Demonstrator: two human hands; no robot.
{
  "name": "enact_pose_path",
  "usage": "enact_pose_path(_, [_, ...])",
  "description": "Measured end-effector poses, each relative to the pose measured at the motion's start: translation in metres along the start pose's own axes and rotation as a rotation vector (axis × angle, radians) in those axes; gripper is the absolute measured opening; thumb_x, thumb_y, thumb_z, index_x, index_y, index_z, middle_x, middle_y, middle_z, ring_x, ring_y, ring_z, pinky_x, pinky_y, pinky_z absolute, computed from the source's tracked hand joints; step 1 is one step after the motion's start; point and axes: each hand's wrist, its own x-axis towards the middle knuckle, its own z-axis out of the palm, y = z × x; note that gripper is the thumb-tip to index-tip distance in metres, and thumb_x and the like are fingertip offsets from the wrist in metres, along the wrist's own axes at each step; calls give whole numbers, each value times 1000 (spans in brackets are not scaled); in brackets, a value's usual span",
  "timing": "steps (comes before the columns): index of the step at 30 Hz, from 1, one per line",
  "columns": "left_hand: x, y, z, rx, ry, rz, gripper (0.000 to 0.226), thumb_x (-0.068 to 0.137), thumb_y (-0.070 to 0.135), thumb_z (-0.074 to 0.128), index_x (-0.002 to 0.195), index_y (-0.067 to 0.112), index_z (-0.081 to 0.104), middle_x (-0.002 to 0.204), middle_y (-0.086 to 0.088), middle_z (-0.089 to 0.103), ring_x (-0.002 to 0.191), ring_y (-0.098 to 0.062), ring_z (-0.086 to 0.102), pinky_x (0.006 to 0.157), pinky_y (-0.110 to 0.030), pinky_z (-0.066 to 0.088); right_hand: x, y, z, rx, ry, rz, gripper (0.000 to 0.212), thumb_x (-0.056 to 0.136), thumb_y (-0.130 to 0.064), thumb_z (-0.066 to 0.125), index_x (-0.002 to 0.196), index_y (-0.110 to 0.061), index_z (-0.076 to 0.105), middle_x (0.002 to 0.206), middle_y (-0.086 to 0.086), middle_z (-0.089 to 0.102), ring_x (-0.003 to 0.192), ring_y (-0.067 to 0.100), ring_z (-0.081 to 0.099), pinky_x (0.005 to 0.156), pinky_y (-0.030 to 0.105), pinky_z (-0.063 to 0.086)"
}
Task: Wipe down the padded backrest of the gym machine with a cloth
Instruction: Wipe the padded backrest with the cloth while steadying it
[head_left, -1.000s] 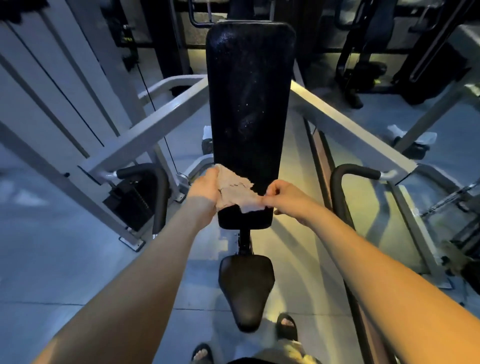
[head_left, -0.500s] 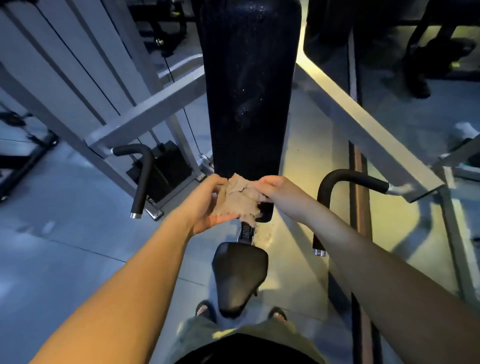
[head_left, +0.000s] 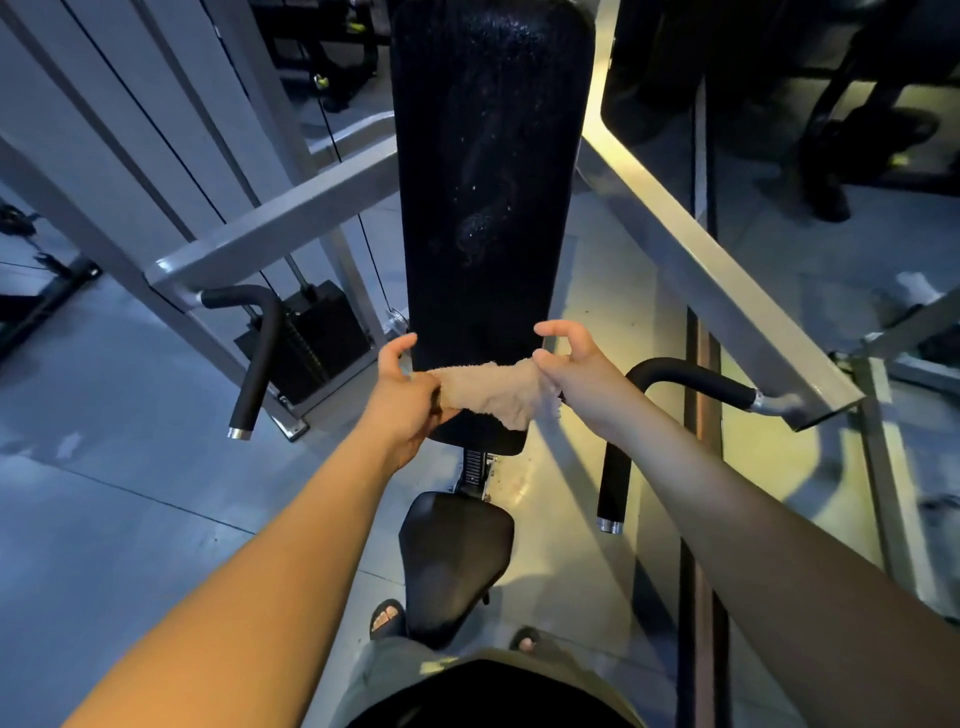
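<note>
- Seen from the head camera, looking down past 2 bare forearms at a gym machine.
- Backrest (head_left: 488, 208): long, black, padded, upright, running from the top edge down to just above the seat; faint pale smears and specks across its middle.
- Cloth (head_left: 493, 392): tan, crumpled, stretched sideways across the backrest's lower end, lying against the pad, with a ragged flap hanging down on the right side.
- Left hand (head_left: 408, 395): at the backrest's left edge, thumb and fingers closed on the cloth's left end; index finger lifted and curled clear of the cloth.
- Right hand (head_left: 569, 371): at the backrest's right edge, pinching the cloth's right end; upper fingers raised and bent, off the cloth.
- Seat (head_left: 457, 551): black, small, below the backrest, joined to it by a notched post (head_left: 475, 462).
- Left handle (head_left: 257, 353): black, bent, hanging off a grey frame arm, well left of the pad.
- Right handle (head_left: 675, 374): black, curved, just right of the right wrist.
- Weight stack (head_left: 317, 343): dark, behind the left handle, with a thin cable rising from it.
- 2 sandalled feet at the bottom, 1 on each side of the seat's front.
- Floor (head_left: 104, 493): grey tiles, lit yellow to the right of the seat.
</note>
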Motion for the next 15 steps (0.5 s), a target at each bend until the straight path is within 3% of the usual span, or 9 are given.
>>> enact_pose_path(2, [0,-1,5,217,-20,119,40,103,4,46,130,33,45,105,-18,60,88,-27,63,82,-45,61,-5,1,-6,-28,-148,-14,43,102,-15,55,138,-39,48,122,-3,55,112,14,57,91,29,50])
enact_pose_path(4, [-3,1,8,455,-122,199,17,100,25,61,117,25,60,108,-13,63,88,-30,67,78,-43,62,-5,2,-11,-197,-213,-15,49,98,-15,60,140,-38,51,119,-7,56,102,17,63,89,37,59])
enact_pose_path(6, [1,-3,9,776,-293,227,31,85,42,79,106,22,67,109,-7,57,85,-24,66,69,-33,59,-3,5,-14,-371,-194,-45,49,96,-20,66,141,-36,53,120,-8,58,102,19,65,90,40,59])
enact_pose_path(8, [4,-9,13,1049,-288,284,29,80,38,83,100,20,71,107,4,45,94,-9,53,74,-20,45,-1,9,-18,-473,-186,-110,40,96,-23,68,135,-28,61,116,-9,61,101,13,63,85,30,57])
enact_pose_path(11, [4,-13,12,1017,-203,331,20,92,27,73,88,9,80,93,12,49,96,2,42,87,-21,36,3,17,-23,-540,-145,-156,11,98,-28,66,108,-28,71,108,-8,54,98,11,58,74,19,49])
enact_pose_path(13, [-1,-15,11,932,-194,303,28,96,32,67,89,8,81,98,18,49,97,12,35,89,-17,26,5,21,-27,-506,-119,-140,4,98,-28,66,101,-29,69,114,-6,47,103,11,54,68,18,49])
enact_pose_path(15, [-5,-18,10,832,-209,252,35,98,36,63,88,6,80,105,19,52,102,20,39,93,-23,32,5,21,-31,-417,-135,-98,8,98,-32,64,103,-26,66,119,-7,49,105,10,54,70,16,48])
